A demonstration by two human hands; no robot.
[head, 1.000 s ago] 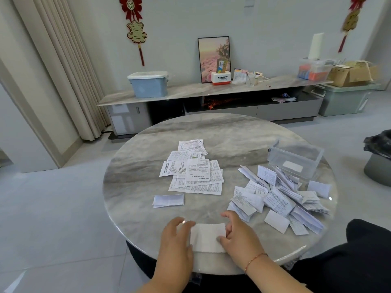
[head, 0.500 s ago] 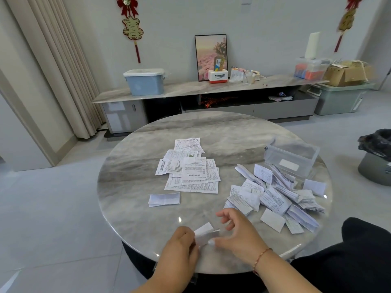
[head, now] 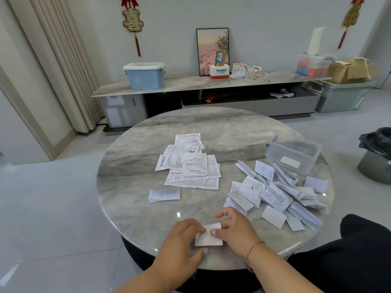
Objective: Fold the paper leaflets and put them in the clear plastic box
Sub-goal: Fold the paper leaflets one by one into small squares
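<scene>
Since half a second earlier, the small leaflet (head: 208, 235) had gone from a raised, half-turned flap to a compact folded rectangle lying flat on the round table (head: 131, 187) at its near edge. It sat directly between the hands, its long axis running left to right: the left hand (head: 182, 240) pinched its left end with curled fingers, while the right hand (head: 234, 229) pressed its right end with the thumb. From that leaflet, the clear plastic box (head: 294, 154) stood well apart, farther back and to the right, so the right hand was nearer it, beyond the heap of folded leaflets (head: 275, 193).
</scene>
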